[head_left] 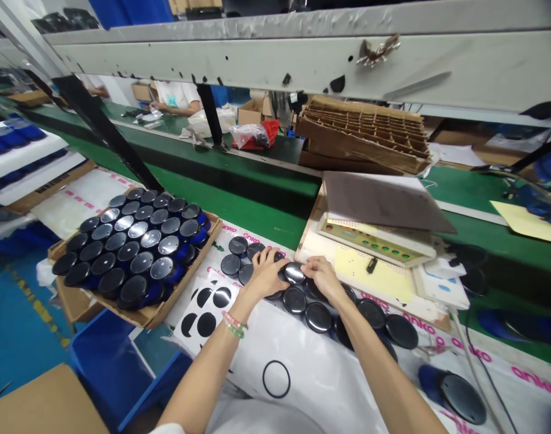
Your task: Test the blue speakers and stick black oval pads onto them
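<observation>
A shiny black round-topped piece (295, 273) lies between my two hands, in a cluster of similar pieces on the bench. My left hand (267, 276) is at its left side, fingers bent over the black tops and thumb towards it. At its right edge, the fingertips of my right hand (321, 276) are pinched together. Whether a thin film or sticker is between the fingers cannot be made out. Nearer me stand more black round tops (318, 317). To the left of my forearm lies a white sheet with black round stickers (206, 324).
A cardboard tray (155, 316) at left holds rows of blue pieces with black tops. A control box (375, 238) sits beyond my right hand, near a divided carton (366, 135). Overhead runs a metal beam (280, 60). A blue bin (108, 346) stands lower left; people work across the line.
</observation>
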`<action>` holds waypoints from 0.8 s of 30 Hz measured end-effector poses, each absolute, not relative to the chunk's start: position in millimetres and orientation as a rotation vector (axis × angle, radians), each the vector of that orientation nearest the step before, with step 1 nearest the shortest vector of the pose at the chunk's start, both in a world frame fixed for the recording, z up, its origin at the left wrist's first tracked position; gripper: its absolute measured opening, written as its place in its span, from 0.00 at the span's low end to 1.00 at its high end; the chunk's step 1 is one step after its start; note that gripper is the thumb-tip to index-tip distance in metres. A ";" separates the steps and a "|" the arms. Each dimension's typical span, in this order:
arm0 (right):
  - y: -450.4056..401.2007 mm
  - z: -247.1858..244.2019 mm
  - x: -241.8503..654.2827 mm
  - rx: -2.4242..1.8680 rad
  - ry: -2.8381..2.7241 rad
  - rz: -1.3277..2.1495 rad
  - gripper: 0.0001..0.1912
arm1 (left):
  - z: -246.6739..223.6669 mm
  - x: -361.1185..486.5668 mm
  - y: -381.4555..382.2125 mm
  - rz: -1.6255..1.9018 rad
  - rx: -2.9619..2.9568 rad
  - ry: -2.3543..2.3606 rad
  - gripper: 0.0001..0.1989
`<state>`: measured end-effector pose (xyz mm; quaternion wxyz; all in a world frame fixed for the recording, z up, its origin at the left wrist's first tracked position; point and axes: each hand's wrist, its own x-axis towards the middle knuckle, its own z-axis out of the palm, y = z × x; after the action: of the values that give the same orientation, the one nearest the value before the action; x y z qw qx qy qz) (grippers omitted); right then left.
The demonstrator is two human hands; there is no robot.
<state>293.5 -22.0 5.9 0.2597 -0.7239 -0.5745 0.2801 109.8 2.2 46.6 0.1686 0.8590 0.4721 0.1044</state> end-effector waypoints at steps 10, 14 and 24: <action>-28.4 28.8 282.3 -2.101 -1.586 0.679 0.11 | 49.9 109.8 0.2 0.238 2.423 1.362 0.29; -31.9 34.9 277.6 -2.112 -1.573 0.631 0.09 | 51.4 109.9 -0.2 0.234 2.419 1.362 0.29; -37.1 32.9 272.9 -2.043 -1.568 0.463 0.06 | 54.1 111.4 -1.3 0.239 2.413 1.369 0.28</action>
<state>272.9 -37.1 32.9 0.2593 -0.7541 -0.5786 0.1710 111.4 -1.3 54.1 0.1778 0.8528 0.4837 0.0844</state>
